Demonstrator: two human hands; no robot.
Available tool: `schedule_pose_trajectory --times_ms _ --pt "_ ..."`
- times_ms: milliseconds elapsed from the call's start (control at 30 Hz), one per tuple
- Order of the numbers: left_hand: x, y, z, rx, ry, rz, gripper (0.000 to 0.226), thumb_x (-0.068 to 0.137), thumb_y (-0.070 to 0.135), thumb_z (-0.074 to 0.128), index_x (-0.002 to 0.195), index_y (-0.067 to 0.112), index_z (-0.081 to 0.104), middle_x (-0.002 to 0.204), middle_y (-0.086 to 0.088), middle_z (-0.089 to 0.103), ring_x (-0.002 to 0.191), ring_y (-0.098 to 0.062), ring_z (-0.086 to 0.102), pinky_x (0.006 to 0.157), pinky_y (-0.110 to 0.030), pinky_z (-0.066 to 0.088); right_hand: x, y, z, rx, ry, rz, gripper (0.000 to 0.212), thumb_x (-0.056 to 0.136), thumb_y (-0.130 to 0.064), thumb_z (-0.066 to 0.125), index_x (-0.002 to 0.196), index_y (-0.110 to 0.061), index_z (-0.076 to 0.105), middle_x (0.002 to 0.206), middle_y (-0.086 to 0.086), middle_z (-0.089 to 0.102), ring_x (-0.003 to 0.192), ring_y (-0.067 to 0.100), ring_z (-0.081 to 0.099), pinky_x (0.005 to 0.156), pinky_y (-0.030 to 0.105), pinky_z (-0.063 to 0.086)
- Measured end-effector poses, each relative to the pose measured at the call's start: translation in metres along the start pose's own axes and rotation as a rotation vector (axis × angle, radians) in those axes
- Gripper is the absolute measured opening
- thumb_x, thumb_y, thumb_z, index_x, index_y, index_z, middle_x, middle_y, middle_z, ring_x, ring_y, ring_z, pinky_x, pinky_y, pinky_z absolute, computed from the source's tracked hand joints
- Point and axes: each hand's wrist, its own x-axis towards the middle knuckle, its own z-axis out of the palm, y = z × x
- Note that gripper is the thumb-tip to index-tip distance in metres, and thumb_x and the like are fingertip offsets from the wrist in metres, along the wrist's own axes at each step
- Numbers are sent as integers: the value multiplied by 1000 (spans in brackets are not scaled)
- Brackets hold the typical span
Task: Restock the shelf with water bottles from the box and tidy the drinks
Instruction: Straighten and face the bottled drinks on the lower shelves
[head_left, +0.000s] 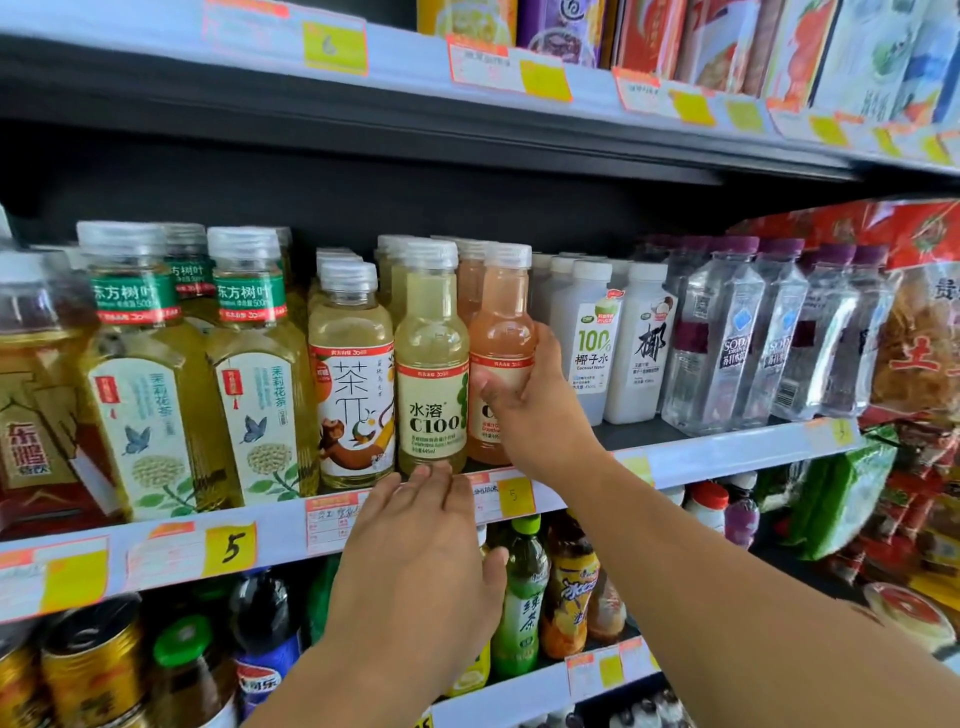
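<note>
My right hand (524, 405) grips the lower body of a pink C100 drink bottle (503, 322) standing at the front of the middle shelf (727, 452). Just left of it stands a pale yellow C100 bottle (431, 358). My left hand (415, 551) reaches up with straight fingers, its fingertips at the shelf edge right below the yellow bottle. Clear soda water bottles with purple caps (722, 338) stand in rows at the right of the same shelf. No box is in view.
Green-labelled tea bottles (156, 374) and a monkey-label tea bottle (353, 374) fill the shelf's left. White coconut water bottles (613, 343) stand right of my right hand. Snack bags (924, 332) hang at far right. Soft drinks and cans (524, 587) crowd the lower shelf.
</note>
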Motion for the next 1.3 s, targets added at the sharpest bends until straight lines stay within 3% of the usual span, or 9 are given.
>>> schedule_pose_trajectory --times_ms 300,533,633,733,867,1000,1133,1233,1300 --pt "1 1 0 -3 -6 2 72 94 58 35 154 19 23 162 0 24 148 -14 19 121 -32 4 -4 6 1 30 -7 -31 69 96 -33 64 149 -34 19 135 -10 54 121 12 56 103 39 48" --pt "2 3 -4 -28 -33 -3 68 93 56 39 150 19 31 159 -1 30 146 -16 26 120 -32 10 -18 9 -5 -56 -51 82 84 97 -39 60 158 -33 2 152 -5 44 134 17 48 107 36 42" --pt "0 2 1 -40 -35 -4 71 92 57 42 150 16 33 159 -4 30 147 -19 25 121 -35 11 -52 16 -13 -83 150 3 67 97 -37 61 153 -25 26 144 -5 50 126 9 51 97 25 42" --pt "-9 7 20 -85 6 19 65 92 50 46 145 13 41 158 -9 33 147 -24 25 123 -40 12 -90 36 -9 -121 238 -149 31 97 -26 61 126 -17 57 114 -7 59 100 1 55 84 15 43" --pt "-39 25 58 -239 82 130 37 86 33 53 115 13 66 121 -5 64 113 -27 55 102 -37 36 -139 82 -1 -209 188 -263 14 94 -16 60 103 -10 70 96 -4 64 88 7 57 74 17 44" --pt "-71 34 103 -312 -290 51 30 96 38 49 119 25 62 122 4 62 110 -23 56 93 -34 41 -200 152 8 -258 -13 -69 20 95 -26 55 105 -17 70 97 -2 68 80 14 61 66 30 50" --pt "-100 24 150 -278 -624 23 26 94 49 49 102 27 62 106 6 66 94 -19 59 79 -38 51 -258 227 22 -522 -448 382 17 95 -35 46 89 -27 59 91 -4 62 85 27 59 61 29 36" --pt "-120 16 176 -281 -729 -2 27 92 49 52 105 28 65 101 6 68 92 -18 62 78 -39 52 -300 276 33 -738 -772 601 25 97 -36 47 117 -25 58 123 3 64 113 31 60 80 34 44" --pt "-129 10 188 -303 -757 -4 31 90 53 50 103 29 65 98 7 69 90 -18 63 77 -40 53 -324 298 39 -759 -852 681 39 96 -38 51 134 -27 52 137 3 54 126 28 53 98 37 44"
